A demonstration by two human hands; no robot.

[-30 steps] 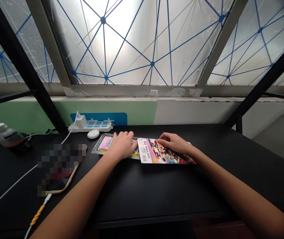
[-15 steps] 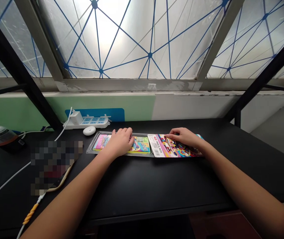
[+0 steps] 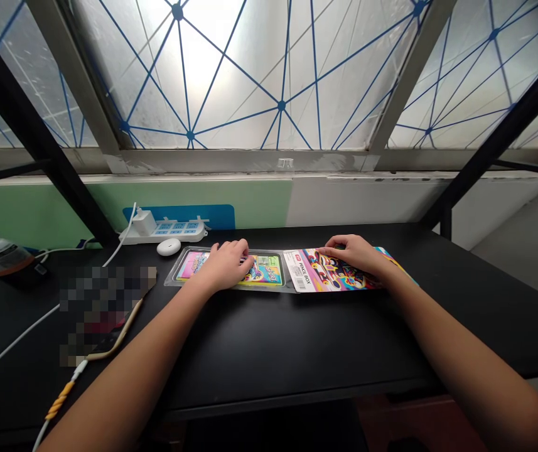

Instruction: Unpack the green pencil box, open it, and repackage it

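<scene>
Left hand (image 3: 224,267) lies flat, fingers together, pressing the pencil box (image 3: 269,270) in its clear tray (image 3: 172,279) at the back of the desk (image 3: 273,351), likely to pin it. Right hand (image 3: 351,254), fingers flat and close, rests on the card (image 3: 325,276) just right of the tray, likely sliding it. A second ago the card overlapped the box; now it lies clear.

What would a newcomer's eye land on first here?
The loud, colourful pencil-box card on the black desk, under the right hand. Just left of it, the left hand lies on a clear plastic pack with an equally bright box inside. Above, a frosted window crossed by blue lines fills the top.
</scene>
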